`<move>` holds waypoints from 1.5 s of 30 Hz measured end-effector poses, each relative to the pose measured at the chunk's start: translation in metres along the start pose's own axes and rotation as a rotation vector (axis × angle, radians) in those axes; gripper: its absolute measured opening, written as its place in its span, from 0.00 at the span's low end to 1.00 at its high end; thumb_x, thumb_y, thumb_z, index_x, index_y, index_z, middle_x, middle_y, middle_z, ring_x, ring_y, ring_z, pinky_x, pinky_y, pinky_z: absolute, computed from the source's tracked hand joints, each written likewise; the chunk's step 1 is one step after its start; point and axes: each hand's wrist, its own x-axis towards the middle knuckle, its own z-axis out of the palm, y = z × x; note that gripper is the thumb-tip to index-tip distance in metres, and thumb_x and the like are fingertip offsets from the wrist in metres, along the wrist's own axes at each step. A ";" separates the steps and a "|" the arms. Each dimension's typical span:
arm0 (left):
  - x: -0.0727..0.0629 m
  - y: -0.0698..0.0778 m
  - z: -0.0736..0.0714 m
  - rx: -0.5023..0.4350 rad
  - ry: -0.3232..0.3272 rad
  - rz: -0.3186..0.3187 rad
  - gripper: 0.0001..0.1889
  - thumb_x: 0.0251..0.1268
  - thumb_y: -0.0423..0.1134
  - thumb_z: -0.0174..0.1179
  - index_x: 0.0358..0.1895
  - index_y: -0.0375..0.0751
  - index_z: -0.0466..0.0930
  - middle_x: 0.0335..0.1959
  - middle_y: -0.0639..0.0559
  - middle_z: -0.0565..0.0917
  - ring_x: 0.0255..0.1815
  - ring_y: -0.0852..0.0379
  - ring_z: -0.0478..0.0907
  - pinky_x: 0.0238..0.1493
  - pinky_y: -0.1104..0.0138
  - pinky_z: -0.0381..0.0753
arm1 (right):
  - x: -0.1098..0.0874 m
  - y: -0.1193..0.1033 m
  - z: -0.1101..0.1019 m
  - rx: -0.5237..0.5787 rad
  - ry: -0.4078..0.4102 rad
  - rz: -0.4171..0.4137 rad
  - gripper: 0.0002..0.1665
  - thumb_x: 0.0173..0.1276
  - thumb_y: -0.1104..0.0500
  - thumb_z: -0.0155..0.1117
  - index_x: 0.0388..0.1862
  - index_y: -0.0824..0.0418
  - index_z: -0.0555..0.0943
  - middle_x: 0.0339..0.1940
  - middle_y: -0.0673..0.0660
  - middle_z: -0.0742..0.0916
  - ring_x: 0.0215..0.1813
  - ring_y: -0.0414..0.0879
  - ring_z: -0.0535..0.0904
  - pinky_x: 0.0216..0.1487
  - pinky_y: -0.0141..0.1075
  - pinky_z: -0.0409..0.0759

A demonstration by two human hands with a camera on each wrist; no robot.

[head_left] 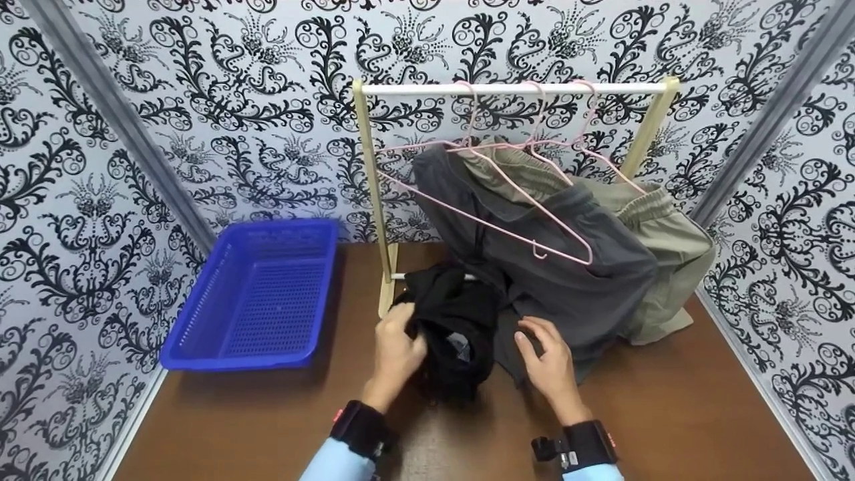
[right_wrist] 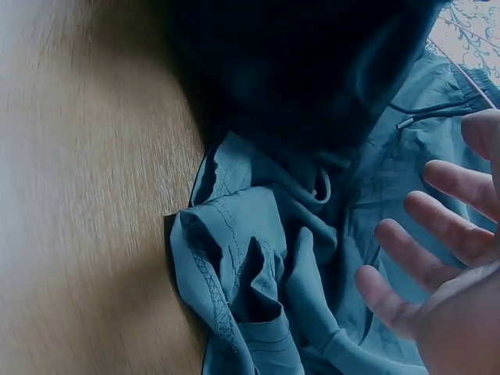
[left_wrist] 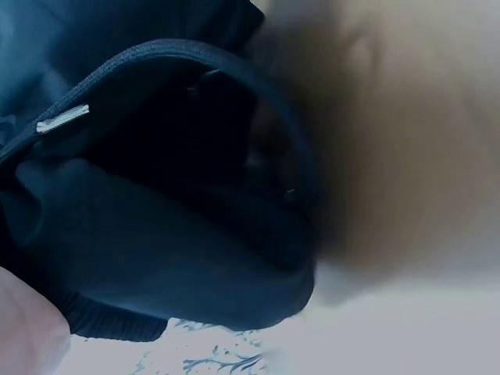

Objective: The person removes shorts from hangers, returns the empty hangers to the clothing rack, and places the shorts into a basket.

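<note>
My left hand [head_left: 395,347] grips the edge of a black garment [head_left: 454,300] that hangs bunched over the table in front of the rack. In the left wrist view, the black garment's [left_wrist: 156,226] opening shows, with a small pale label inside its band. My right hand [head_left: 549,357] is beside it with fingers apart and relaxed, holding nothing. Dark grey drawstring shorts [head_left: 574,267] lie behind the right hand, hung from the rack; in the right wrist view their hem [right_wrist: 226,266] lies folded on the table. A bare pink hanger [head_left: 494,220] is in front of them.
The clothes rack [head_left: 374,180] has a white top bar and wooden posts. Khaki shorts [head_left: 668,234] hang at its right, on pink hangers. A blue plastic basket [head_left: 314,300] stands on the brown table [head_left: 254,421] to the left. Patterned walls enclose the table.
</note>
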 end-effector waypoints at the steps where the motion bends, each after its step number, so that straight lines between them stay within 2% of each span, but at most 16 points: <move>1: 0.004 0.001 -0.004 -0.012 0.003 0.003 0.17 0.39 0.19 0.64 0.38 0.33 0.86 0.36 0.43 0.88 0.40 0.45 0.86 0.46 0.54 0.85 | 0.000 0.000 0.000 -0.006 -0.007 0.004 0.12 0.70 0.68 0.66 0.52 0.68 0.86 0.55 0.63 0.86 0.56 0.61 0.83 0.58 0.26 0.75; 6: 0.020 0.006 -0.025 -0.047 0.015 0.031 0.17 0.40 0.19 0.64 0.38 0.35 0.87 0.37 0.45 0.89 0.41 0.47 0.87 0.47 0.56 0.85 | 0.000 0.000 -0.001 -0.028 -0.032 0.024 0.13 0.71 0.67 0.66 0.52 0.67 0.86 0.56 0.64 0.86 0.58 0.61 0.83 0.60 0.29 0.75; 10: 0.034 0.009 -0.043 -0.060 0.027 0.069 0.19 0.40 0.18 0.61 0.39 0.35 0.87 0.36 0.45 0.88 0.39 0.46 0.86 0.45 0.55 0.85 | 0.001 0.000 -0.002 -0.036 -0.037 0.016 0.13 0.70 0.67 0.67 0.52 0.66 0.86 0.56 0.65 0.86 0.59 0.60 0.83 0.61 0.38 0.77; 13: 0.045 0.012 -0.055 -0.070 0.034 0.089 0.20 0.40 0.17 0.60 0.40 0.35 0.87 0.36 0.45 0.88 0.38 0.46 0.86 0.45 0.55 0.85 | 0.002 -0.001 -0.004 -0.032 -0.031 0.003 0.13 0.69 0.67 0.68 0.52 0.66 0.86 0.56 0.64 0.86 0.59 0.60 0.83 0.61 0.37 0.76; 17: 0.058 0.016 -0.070 -0.065 0.052 0.087 0.18 0.42 0.19 0.60 0.39 0.34 0.87 0.35 0.44 0.87 0.37 0.45 0.85 0.45 0.56 0.83 | 0.005 -0.002 -0.006 -0.029 -0.033 -0.014 0.13 0.69 0.67 0.68 0.52 0.66 0.86 0.56 0.64 0.86 0.58 0.59 0.83 0.60 0.39 0.78; 20: 0.067 0.019 -0.079 -0.065 0.075 0.082 0.15 0.44 0.20 0.62 0.38 0.33 0.87 0.34 0.43 0.87 0.36 0.44 0.84 0.45 0.56 0.81 | 0.006 -0.002 -0.007 -0.033 -0.043 -0.015 0.13 0.69 0.67 0.68 0.52 0.67 0.86 0.56 0.64 0.86 0.58 0.59 0.83 0.58 0.47 0.79; 24: 0.078 0.021 -0.087 -0.073 0.101 0.082 0.14 0.46 0.21 0.63 0.38 0.34 0.87 0.34 0.43 0.87 0.35 0.44 0.84 0.45 0.58 0.81 | 0.008 -0.003 -0.007 -0.025 -0.063 -0.010 0.14 0.69 0.67 0.68 0.53 0.68 0.86 0.57 0.64 0.85 0.58 0.59 0.83 0.58 0.52 0.79; 30: 0.094 0.019 -0.095 -0.056 0.114 0.063 0.10 0.49 0.23 0.66 0.37 0.34 0.87 0.34 0.43 0.88 0.35 0.44 0.85 0.46 0.60 0.82 | 0.009 -0.005 -0.007 0.002 -0.095 -0.018 0.15 0.70 0.66 0.68 0.54 0.67 0.85 0.58 0.65 0.85 0.59 0.60 0.82 0.57 0.55 0.80; 37: 0.112 0.010 -0.106 0.000 0.128 0.006 0.05 0.52 0.28 0.67 0.33 0.32 0.86 0.31 0.42 0.88 0.34 0.43 0.85 0.43 0.58 0.82 | 0.010 -0.007 -0.006 -0.008 -0.120 -0.021 0.15 0.72 0.64 0.66 0.56 0.64 0.85 0.59 0.63 0.85 0.56 0.56 0.83 0.50 0.48 0.83; 45: 0.134 -0.001 -0.125 0.039 0.183 -0.072 0.08 0.54 0.30 0.67 0.36 0.30 0.87 0.36 0.39 0.89 0.38 0.40 0.87 0.48 0.62 0.82 | 0.011 -0.007 -0.006 -0.005 -0.132 -0.024 0.15 0.72 0.65 0.66 0.56 0.66 0.85 0.58 0.62 0.85 0.54 0.56 0.84 0.47 0.46 0.85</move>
